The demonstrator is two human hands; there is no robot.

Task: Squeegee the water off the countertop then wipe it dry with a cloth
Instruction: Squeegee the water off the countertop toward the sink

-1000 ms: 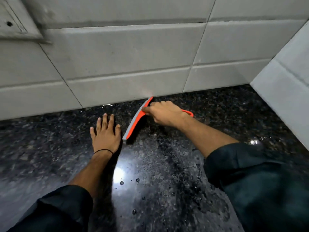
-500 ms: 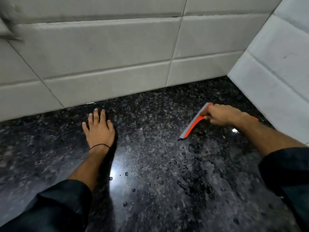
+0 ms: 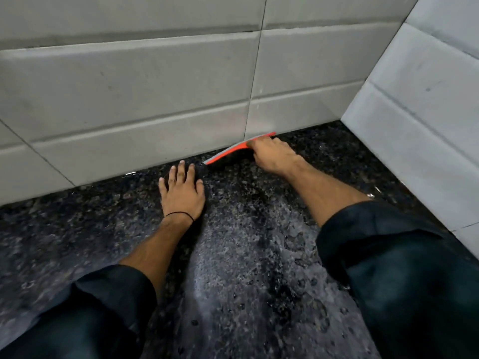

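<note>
An orange squeegee [image 3: 228, 152] with a grey blade lies against the foot of the back wall, on the black speckled granite countertop [image 3: 77, 229]. My right hand [image 3: 272, 154] grips its handle from the right; the handle itself is hidden under the fingers. My left hand [image 3: 181, 193] rests flat on the counter, fingers spread, a little to the left of the blade's near tip. Wet streaks and droplets [image 3: 293, 244] cover the stone between my forearms. No cloth is in view.
White tiled walls close the counter: the back wall [image 3: 155, 86] runs across, and a side wall [image 3: 420, 125] meets it at the far right corner. My dark sleeves fill the lower corners.
My right hand has carried the squeegee from the open counter on the right back up to the base of the back wall. The left hand stays flat on the stone.
</note>
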